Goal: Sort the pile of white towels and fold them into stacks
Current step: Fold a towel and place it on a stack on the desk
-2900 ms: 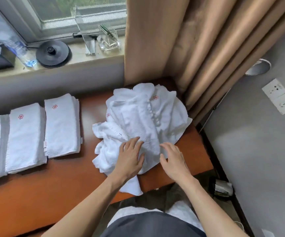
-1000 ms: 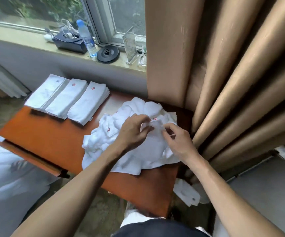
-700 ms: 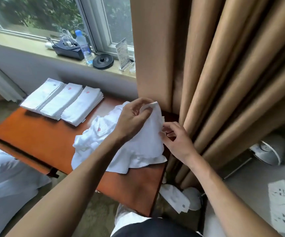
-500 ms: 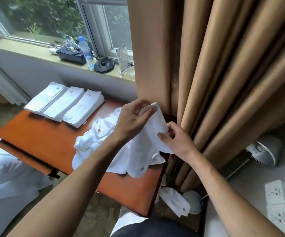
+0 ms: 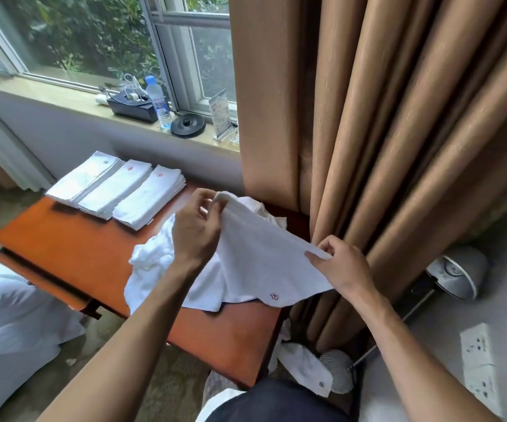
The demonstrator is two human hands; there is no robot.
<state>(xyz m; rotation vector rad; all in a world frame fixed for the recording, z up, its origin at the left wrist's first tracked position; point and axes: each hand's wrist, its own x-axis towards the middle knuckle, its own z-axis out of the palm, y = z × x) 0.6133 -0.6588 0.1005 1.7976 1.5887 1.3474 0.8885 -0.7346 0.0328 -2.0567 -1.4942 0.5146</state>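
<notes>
Three folded stacks (image 5: 118, 190) lie on the desk (image 5: 72, 248); the left hand (image 5: 195, 229) and right hand (image 5: 340, 266) each pinch a corner of one towel (image 5: 261, 257) above the unsorted pile (image 5: 154, 260), apparently several towels.

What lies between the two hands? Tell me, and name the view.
One white towel, its top edge spanning from the left hand, which pinches one corner, to the right hand, which pinches the other. The head view shows it.
</notes>
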